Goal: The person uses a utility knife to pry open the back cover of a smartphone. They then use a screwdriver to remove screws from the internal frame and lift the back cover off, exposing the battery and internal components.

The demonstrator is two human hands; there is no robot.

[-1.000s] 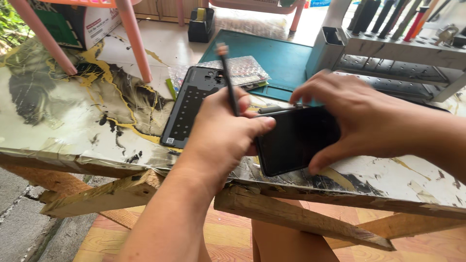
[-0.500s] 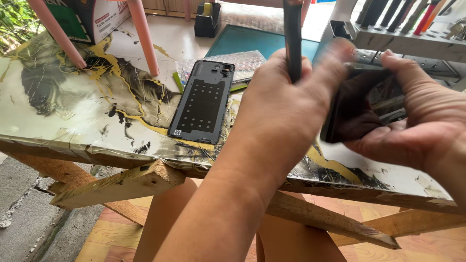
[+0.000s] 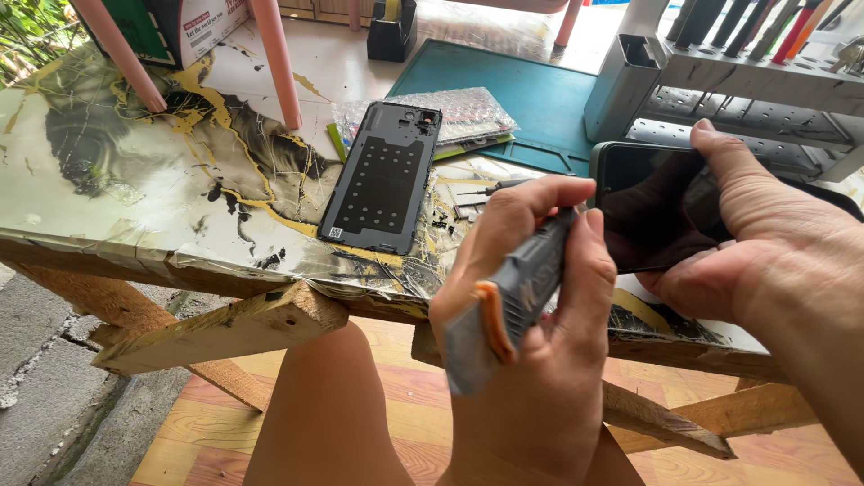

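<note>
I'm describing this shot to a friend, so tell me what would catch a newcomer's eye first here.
First, the two hands up close: the left hand grips a grey tool with an orange band, and the right hand holds a dark phone at the table's near edge. Next, the detached grey phone back cover lying flat on the marbled black, gold and white tabletop, in front of a teal mat.

Marbled table (image 3: 135,193) bearing phone back cover (image 3: 382,175)
</note>
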